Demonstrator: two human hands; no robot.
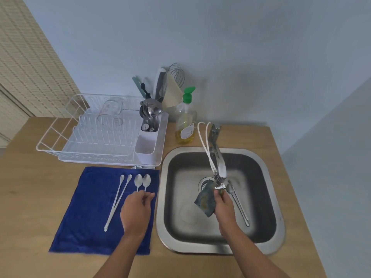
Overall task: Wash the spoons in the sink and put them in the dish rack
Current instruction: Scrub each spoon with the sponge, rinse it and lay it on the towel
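On a blue towel [84, 213] lie two long thin spoons [118, 199] and two shorter round-bowled spoons [142, 181]. My left hand [136, 211] rests over the handles of the two shorter spoons, fingers curled onto them; whether it grips one is hidden. Over the steel sink [170, 227] my right hand [222, 203] holds a worn blue-grey sponge [205, 201] just under the faucet spout [218, 167]. Another spoon [239, 205] lies in the basin to the right of that hand. The white dish rack [96, 137] stands behind the towel.
The rack's cutlery holder [149, 121] has several utensils, and a glass measuring cup [111, 111] sits in the rack. A dish soap bottle [185, 121] with a green cap stands behind the sink. A utensil jar with a whisk [172, 83] is against the wall.
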